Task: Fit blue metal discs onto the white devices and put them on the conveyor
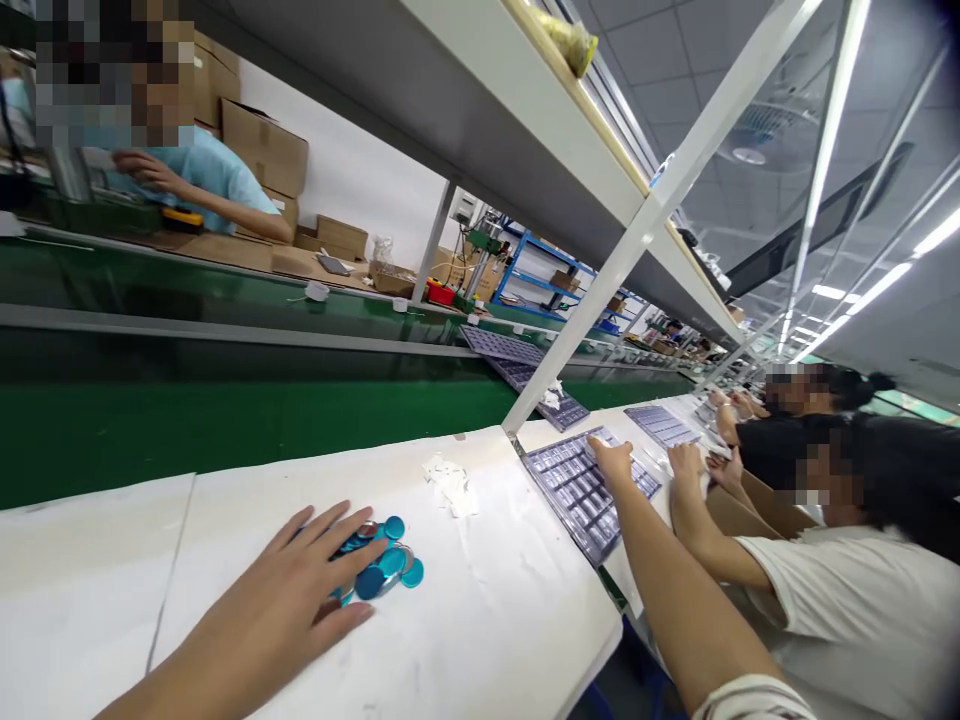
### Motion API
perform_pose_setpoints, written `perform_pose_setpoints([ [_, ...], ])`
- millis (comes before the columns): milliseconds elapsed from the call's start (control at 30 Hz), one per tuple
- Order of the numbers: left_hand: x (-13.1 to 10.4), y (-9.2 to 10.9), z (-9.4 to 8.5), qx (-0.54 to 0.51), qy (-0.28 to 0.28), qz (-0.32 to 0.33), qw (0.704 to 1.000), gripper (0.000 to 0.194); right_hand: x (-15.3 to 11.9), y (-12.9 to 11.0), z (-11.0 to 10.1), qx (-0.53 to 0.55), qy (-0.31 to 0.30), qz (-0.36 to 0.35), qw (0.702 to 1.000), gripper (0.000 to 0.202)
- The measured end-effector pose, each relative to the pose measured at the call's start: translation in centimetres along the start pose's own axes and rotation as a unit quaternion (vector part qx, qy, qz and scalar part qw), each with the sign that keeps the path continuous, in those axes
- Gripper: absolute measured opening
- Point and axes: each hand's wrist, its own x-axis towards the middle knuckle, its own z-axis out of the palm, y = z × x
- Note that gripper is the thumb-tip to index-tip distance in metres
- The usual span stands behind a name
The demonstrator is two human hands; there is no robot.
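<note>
My left hand (296, 585) is open, palm down, fingers spread over a loose pile of shiny blue discs (391, 562) on the white table covering. Its fingertips touch or hover just above the discs; part of the pile is hidden under them. To the right, my right hand (611, 460) reaches onto a compartmented plastic tray (581, 490) with rows of small clear pieces. Its fingers are bent down at the tray's far part and partly hidden; what they hold is too small to make out.
Torn white scraps (451, 485) lie beyond the discs. A white post (585, 310) rises at the tray's far corner to an overhead shelf (480, 110). Behind runs a green conveyor belt (247, 425) with stacked trays (525, 372). Co-workers sit close on the right; another person (225, 185) works across.
</note>
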Motion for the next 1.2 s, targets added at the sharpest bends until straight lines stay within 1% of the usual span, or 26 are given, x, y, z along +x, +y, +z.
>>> perform_pose_setpoints([
  [67,-0.1,0.0,0.0,-0.021,-0.001,0.012,1.000,0.037,0.0,-0.1,0.4,-0.008,-0.006,0.013,1.000,0.033],
  [133,-0.3,-0.2,0.0,-0.033,0.004,0.041,0.999,0.036,-0.3,-0.4,0.2,-0.011,-0.006,0.018,1.000,0.033],
  [200,-0.6,-0.2,0.0,-0.027,0.012,0.069,0.997,0.043,-1.1,-0.6,-0.4,-0.005,-0.006,0.011,1.000,0.035],
  [233,-0.7,-0.1,-0.1,-0.020,0.030,0.070,0.997,0.045,-1.8,-0.7,-0.7,0.004,-0.009,0.000,1.000,0.039],
  [267,-0.9,0.2,-0.2,-0.018,0.058,0.066,0.996,0.045,-2.8,-0.7,-1.0,0.017,-0.015,-0.016,1.000,0.048],
  [333,-1.3,1.0,-0.5,-0.057,0.135,0.052,0.988,0.033,-5.9,-0.9,-1.3,0.055,-0.045,-0.066,0.995,0.070],
  [367,-1.5,1.5,-0.8,-0.105,0.169,0.041,0.979,0.030,-8.2,-1.0,-1.2,0.076,-0.069,-0.097,0.990,0.081],
  [400,-1.7,2.2,-1.0,-0.172,0.189,0.023,0.966,0.031,-10.8,-1.3,-1.1,0.105,-0.105,-0.133,0.980,0.086],
  [433,-1.8,2.8,-1.3,-0.254,0.190,-0.008,0.948,0.033,-13.9,-1.7,-0.9,0.135,-0.147,-0.170,0.965,0.088],
  [467,-2.0,3.5,-1.6,-0.346,0.175,-0.050,0.921,0.034,-17.1,-2.2,-0.7,0.174,-0.199,-0.208,0.942,0.092],
  [500,-2.1,4.2,-1.9,-0.441,0.149,-0.094,0.880,0.035,-20.4,-2.9,-0.5,0.265,-0.290,-0.267,0.880,0.099],
  [533,-2.2,4.7,-2.2,-0.532,0.117,-0.127,0.829,0.038,-23.6,-3.7,-0.2,0.330,-0.366,-0.312,0.812,0.103],
  [567,-2.2,5.2,-2.4,-0.608,0.090,-0.146,0.775,0.042,-26.3,-4.6,0.0,0.352,-0.420,-0.340,0.764,0.105],
  [600,-2.3,5.5,-2.6,-0.668,0.074,-0.149,0.726,0.044,-28.5,-5.4,0.2,0.351,-0.457,-0.363,0.733,0.108],
  [633,-2.3,5.7,-2.8,-0.710,0.071,-0.145,0.686,0.045,-30.0,-6.1,0.4,0.343,-0.488,-0.384,0.705,0.111],
  [667,-2.4,5.7,-2.9,-0.736,0.082,-0.143,0.657,0.043,-30.8,-6.6,0.7,0.334,-0.510,-0.398,0.686,0.109],
  [700,-2.3,5.6,-3.1,-0.746,0.102,-0.148,0.641,0.041,-30.9,-7.0,1.0,0.327,-0.521,-0.407,0.675,0.099],
  [733,-2.3,5.3,-3.2,-0.749,0.124,-0.160,0.631,0.038,-30.3,-7.2,1.4,0.307,-0.528,-0.415,0.674,0.082],
  [800,-2.2,4.7,-3.3,-0.743,0.156,-0.186,0.623,0.038,-28.1,-7.2,2.1,0.221,-0.537,-0.431,0.690,0.044],
  [833,-2.1,4.4,-3.2,-0.739,0.164,-0.195,0.624,0.039,-26.8,-7.1,2.4,0.161,-0.540,-0.441,0.699,0.032],
  [867,-1.9,4.1,-3.2,-0.736,0.169,-0.200,0.625,0.041,-25.6,-7.1,2.6,0.100,-0.546,-0.450,0.700,0.024],
  [900,-1.8,3.9,-3.1,-0.735,0.171,-0.199,0.625,0.043,-24.7,-7.0,2.8,0.050,-0.555,-0.458,0.692,0.018],
  [967,-1.6,3.6,-2.9,-0.739,0.171,-0.184,0.625,0.050,-23.8,-6.8,3.0,0.002,-0.572,-0.464,0.676,0.017],
  [1067,-1.5,3.4,-2.6,-0.749,0.146,-0.149,0.629,0.057,-24.0,-6.6,3.1,-0.038,-0.583,-0.464,0.666,0.018],
  [1133,-1.5,3.4,-2.6,-0.748,0.127,-0.141,0.636,0.054,-24.3,-6.5,3.3,-0.050,-0.591,-0.457,0.663,0.012],
  [1200,-1.6,3.4,-2.6,-0.740,0.120,-0.147,0.645,0.048,-24.4,-6.4,3.5,-0.055,-0.604,-0.448,0.657,0.012],
])
